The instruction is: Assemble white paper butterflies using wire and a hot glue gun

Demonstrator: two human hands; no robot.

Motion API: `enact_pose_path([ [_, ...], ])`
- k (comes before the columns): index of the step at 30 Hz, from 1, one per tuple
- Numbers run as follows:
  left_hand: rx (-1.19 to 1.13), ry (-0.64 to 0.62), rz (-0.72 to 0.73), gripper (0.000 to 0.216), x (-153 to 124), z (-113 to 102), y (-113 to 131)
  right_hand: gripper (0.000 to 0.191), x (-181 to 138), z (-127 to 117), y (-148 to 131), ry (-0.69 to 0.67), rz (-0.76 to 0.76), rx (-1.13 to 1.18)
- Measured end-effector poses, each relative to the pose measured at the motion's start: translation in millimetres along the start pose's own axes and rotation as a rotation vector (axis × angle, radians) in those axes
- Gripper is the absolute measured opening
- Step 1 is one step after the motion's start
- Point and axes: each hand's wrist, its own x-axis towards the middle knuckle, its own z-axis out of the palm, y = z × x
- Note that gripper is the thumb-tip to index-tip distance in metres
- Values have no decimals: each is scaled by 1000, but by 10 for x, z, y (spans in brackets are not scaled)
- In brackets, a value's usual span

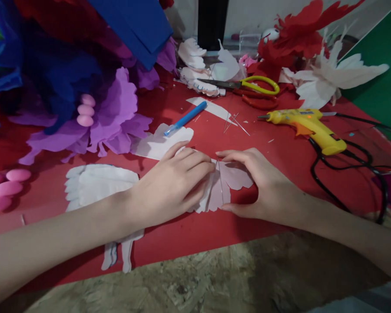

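left hand (172, 184) is lying palm down, fingers pressing on the pale paper petal (234, 176), gripping nothing; right hand (263, 187) is arching over the petal's other side, fingertips and thumb resting on it, unclenched. a thin wire (220, 182) is lying along the petal between the hands. likely risk: the wire slipping off line if either hand's pressure eases, or the thin paper creasing under the fingers. the red sheet (280, 148) is covering a chipboard table (215, 278), with a yellow glue gun (309, 124), scissors (247, 83) and purple paper flowers (114, 108) crowding around.
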Motion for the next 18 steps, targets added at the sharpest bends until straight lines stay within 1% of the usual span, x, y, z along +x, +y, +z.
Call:
enact_pose_path([
  [3, 5, -2, 6, 27, 0, 0, -1, 64, -11, -16, 5, -19, 11, 24],
  [5, 2, -6, 7, 28, -2, -4, -1, 60, -15, -52, 14, -15, 27, 30],
  [6, 0, -10, 5, 28, -4, -7, 1, 55, -14, -79, 21, -2, 36, 21],
  [8, -3, -17, 0, 27, -9, -14, 5, 37, -3, -143, 34, 39, 25, -27],
  [10, -6, -27, -10, 26, -13, -20, 9, 19, 15, -203, 43, 63, -39, -80],
  [11, -7, -32, -16, 26, -15, -23, 10, 14, 22, -224, 45, 63, -88, -99],
  [14, -6, -33, -38, 24, -17, -25, 3, 16, 24, -238, 46, 29, -239, -134],
  [16, -22, -23, -43, 24, -17, -23, -7, 19, 4, -215, 50, 15, -307, -149],
  [18, -77, -5, 19, 25, -19, -25, -12, 20, -21, -186, 57, 15, -333, -152],
])
